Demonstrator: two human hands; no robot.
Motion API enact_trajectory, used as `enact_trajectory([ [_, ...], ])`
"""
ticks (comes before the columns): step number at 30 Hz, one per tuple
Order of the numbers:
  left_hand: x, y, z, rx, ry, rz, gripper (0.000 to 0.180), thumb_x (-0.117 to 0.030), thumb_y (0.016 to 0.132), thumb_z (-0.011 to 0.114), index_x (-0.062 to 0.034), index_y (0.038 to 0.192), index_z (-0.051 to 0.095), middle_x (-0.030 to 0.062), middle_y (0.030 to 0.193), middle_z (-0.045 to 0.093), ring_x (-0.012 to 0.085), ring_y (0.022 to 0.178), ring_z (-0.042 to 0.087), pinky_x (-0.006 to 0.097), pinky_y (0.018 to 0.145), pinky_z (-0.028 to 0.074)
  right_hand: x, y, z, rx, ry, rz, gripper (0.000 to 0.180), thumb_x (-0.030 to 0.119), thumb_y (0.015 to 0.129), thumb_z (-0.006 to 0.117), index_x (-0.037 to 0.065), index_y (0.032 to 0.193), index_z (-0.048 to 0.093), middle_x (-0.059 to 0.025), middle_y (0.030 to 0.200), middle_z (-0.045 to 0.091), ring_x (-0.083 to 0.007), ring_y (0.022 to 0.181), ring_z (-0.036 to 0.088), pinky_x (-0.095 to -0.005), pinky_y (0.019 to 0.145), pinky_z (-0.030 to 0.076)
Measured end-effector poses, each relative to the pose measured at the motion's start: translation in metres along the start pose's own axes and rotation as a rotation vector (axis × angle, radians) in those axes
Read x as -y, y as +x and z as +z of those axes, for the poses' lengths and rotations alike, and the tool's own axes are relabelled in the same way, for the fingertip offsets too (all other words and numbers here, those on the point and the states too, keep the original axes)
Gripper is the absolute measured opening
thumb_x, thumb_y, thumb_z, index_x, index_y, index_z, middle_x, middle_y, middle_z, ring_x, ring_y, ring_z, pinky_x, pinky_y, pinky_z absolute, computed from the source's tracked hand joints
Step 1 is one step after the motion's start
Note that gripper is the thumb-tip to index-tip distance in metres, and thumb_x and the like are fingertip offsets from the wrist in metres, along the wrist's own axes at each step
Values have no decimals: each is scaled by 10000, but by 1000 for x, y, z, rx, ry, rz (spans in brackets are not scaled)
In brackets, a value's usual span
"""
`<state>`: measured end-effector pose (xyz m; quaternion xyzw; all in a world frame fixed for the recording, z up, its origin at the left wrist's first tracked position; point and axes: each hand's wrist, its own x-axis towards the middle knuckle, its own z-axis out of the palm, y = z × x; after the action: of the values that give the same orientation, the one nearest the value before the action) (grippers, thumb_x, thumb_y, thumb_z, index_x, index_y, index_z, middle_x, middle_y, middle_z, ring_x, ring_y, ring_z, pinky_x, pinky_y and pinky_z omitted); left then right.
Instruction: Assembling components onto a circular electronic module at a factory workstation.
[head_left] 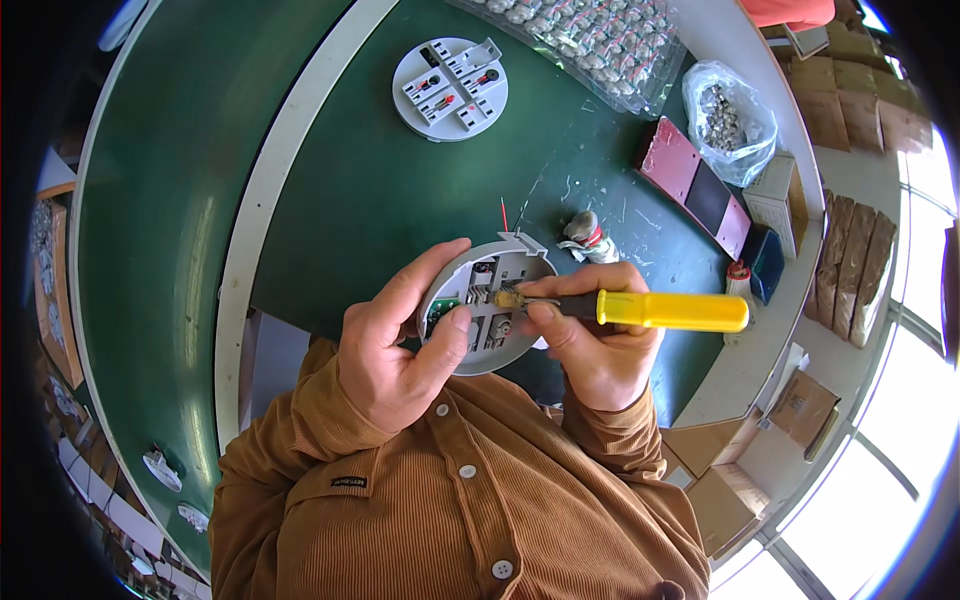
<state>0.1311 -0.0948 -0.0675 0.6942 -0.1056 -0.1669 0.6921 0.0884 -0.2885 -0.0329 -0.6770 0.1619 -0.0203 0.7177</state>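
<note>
The left hand [395, 350] cups a round grey base plate [485, 315] from its left side: the thumb [425, 285] curls over the upper left rim and a bent finger presses on the face near the lower middle, so the plate sits pinched between thumb and fingers, tilted up toward the camera above the person's chest. Inside the plate, just right of that pressing finger, are white terminal blocks and a small green board at the left edge, partly hidden by the hand.

Further right, the right hand [595, 345] holds a screwdriver [640, 310] with a yellow handle; thumb and forefinger close together on the dark neck of the shaft, the remaining fingers curled under, and the yellow grip sticks out well past the knuckles to the right. The metal tip lies at the middle of the plate, touching or just above a brass-coloured fitting; whether it is seated in a screw head I cannot tell.

By my reading the step in hand is driving or loosening a terminal screw in this plate. The next move seems to call for keeping the tip square in the slot, the left grip firm so the plate does not spin, and a twist from the right fingertips.

Beyond the fingers, on the green table [350, 190], a second round plate [450, 88] lies flat, well apart; a clear bag of small parts [730, 115] sits far right
</note>
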Motion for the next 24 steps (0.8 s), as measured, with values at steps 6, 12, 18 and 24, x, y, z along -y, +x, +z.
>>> enact_trajectory([
  [6,-5,-4,1,20,14,-12,494,-5,904,654,29,1389,567,160,1083,747,152,750,672,247,670,547,11,-3,-2,12,74,125,268,-36,848,725,-31,1079,591,-217,973,738,-175,638,633,-221,626,531],
  [12,-6,-9,4,7,-27,6,491,-1,920,645,40,1401,553,170,1135,732,161,820,680,245,726,556,-21,11,-30,201,-208,-462,276,81,879,710,-37,1101,598,-123,814,669,-128,582,551,-195,549,450],
  [18,-5,-13,4,31,-20,-3,491,7,931,630,47,1412,541,178,1159,723,167,858,685,245,745,560,2,-7,-23,68,85,35,259,120,882,714,-49,1062,636,-74,737,588,-116,560,501,-211,545,417],
  [24,-7,-15,3,65,-22,-17,502,23,935,592,53,1431,520,168,1250,680,177,990,664,261,876,541,1,-13,-30,-2,338,213,188,89,872,763,-38,996,701,-73,808,662,-151,648,582,-223,636,474],
])
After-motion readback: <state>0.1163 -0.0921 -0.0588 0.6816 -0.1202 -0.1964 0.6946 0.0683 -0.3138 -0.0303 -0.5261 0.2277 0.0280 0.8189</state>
